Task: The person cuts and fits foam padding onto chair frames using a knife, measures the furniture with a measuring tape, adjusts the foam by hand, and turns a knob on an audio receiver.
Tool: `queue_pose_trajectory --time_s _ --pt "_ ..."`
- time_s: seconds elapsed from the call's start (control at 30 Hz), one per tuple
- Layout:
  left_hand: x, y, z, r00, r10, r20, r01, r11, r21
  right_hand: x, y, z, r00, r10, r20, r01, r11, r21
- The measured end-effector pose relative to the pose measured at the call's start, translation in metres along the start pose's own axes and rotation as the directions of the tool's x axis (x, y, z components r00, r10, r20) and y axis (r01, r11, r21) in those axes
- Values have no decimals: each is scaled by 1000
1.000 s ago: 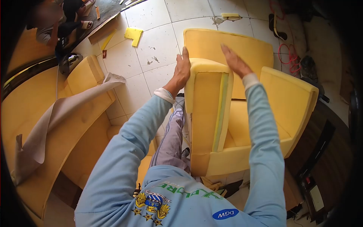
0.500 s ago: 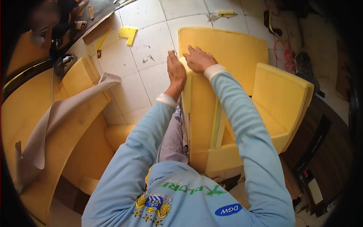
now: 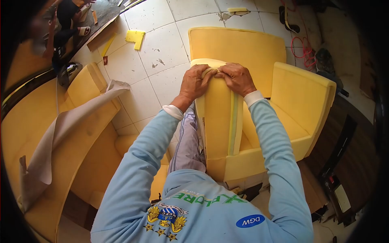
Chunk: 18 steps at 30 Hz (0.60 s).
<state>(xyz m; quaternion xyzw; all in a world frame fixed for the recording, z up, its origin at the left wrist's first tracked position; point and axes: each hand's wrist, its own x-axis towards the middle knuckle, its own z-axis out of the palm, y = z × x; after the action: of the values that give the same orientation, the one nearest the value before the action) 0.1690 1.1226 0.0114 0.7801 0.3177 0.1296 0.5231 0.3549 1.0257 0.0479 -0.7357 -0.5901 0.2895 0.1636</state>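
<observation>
A sofa frame padded in yellow foam (image 3: pixel 298 97) stands in front of me, its narrow arm (image 3: pixel 217 121) pointing away from my body. At the far end of that arm, my left hand (image 3: pixel 194 84) is closed, pinching the edge of the foam padding (image 3: pixel 206 62). My right hand (image 3: pixel 239 79) pinches the same foam from the other side, its fingertips almost meeting the left ones. Between the two hands the foam is bunched into a fold. A pale strip (image 3: pixel 234 121) runs lengthwise down the arm's right side.
Another foam-covered piece (image 3: pixel 87 141) stands at left with a greyish cloth (image 3: pixel 48 141) draped over it. A foam panel (image 3: pixel 239 48) is beyond the arm. Foam scraps (image 3: pixel 137 37) and a red hose (image 3: pixel 303 52) lie on the tiles. Another person's legs (image 3: pixel 67 30) show top left.
Both hands have gone from lying with fingers stretched over the arm's far end to pinching the foam there. The fingers have curled in and the hands have turned towards each other.
</observation>
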Motion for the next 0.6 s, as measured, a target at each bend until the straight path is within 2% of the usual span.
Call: queue_pose_trajectory --time_s 0.1,0.13,0.2,0.27,0.3,0.33,0.37,0.4,0.47,0.5,0.53,0.6 --pt "-2 11 0 999 15 -43 -13 998 58 1 1 2 963 -168 -208 184 981 61" --pt "1 12 1 997 37 -69 -32 997 76 4 1 5 969 -134 -208 136 991 -5" --pt "5 8 6 1000 -8 -23 11 990 143 -2 -6 15 979 -44 -200 20 993 -117" --pt "4 4 3 998 -44 55 34 987 160 -3 -3 8 981 -33 -191 41 998 37" --pt "-1 0 1 998 -62 32 63 996 -66 -5 -5 0 981 -24 -193 46 993 113" --pt "-4 -6 0 996 -85 3 82 953 -292 -7 -10 -9 972 180 -153 -107 914 390" --pt "-5 -5 -5 993 -117 -22 90 859 -504 -10 -15 -14 952 121 -282 -40 960 277" --pt "-7 -6 -15 988 -142 57 152 873 -464 -13 -18 -18 916 50 -397 11 989 149" --pt "-9 5 5 995 -94 -40 83 969 -235 -23 -9 -4 903 -163 -396 109 982 -157" --pt "-9 7 12 995 -61 -81 52 993 -110 -21 -4 12 918 -107 -383 69 991 -111" --pt "-1 -3 18 1000 -29 11 29 1000 -3 -17 -2 29 929 -48 -366 26 998 -64" --pt "3 -7 11 992 -71 100 77 995 -57 -14 -8 33 943 16 -333 -24 999 -21"
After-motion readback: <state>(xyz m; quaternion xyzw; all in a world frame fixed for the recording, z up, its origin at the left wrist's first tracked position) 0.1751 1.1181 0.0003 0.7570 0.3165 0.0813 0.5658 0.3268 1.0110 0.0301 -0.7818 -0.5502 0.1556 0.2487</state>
